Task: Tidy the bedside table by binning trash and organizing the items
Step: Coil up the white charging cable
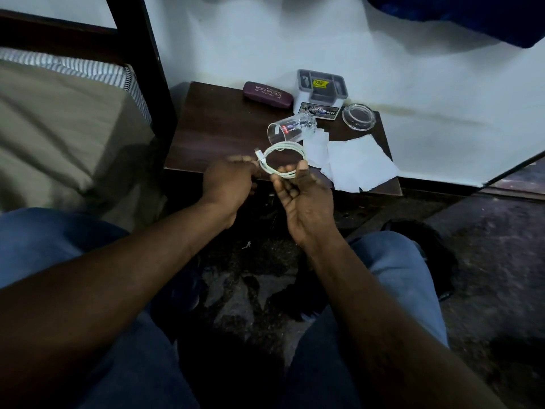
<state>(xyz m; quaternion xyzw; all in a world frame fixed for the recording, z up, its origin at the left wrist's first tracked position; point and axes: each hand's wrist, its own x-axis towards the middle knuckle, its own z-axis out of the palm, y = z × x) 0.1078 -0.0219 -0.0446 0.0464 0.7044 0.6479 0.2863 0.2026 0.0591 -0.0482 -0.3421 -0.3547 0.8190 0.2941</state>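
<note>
The left hand [228, 180] pinched the plug end of the white cable [284, 145]; the right hand [300, 196] gripped its coil, held between them. Light and springy, it probably needed gripping across all loops.

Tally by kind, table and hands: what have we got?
Glassware: 2, tumbler, ashtray
Containers: 2, case, organizer
Cables: 1, cable, held by left hand and right hand
Paper: 1, paper pile, sheets overlapping
Total: 6
</note>
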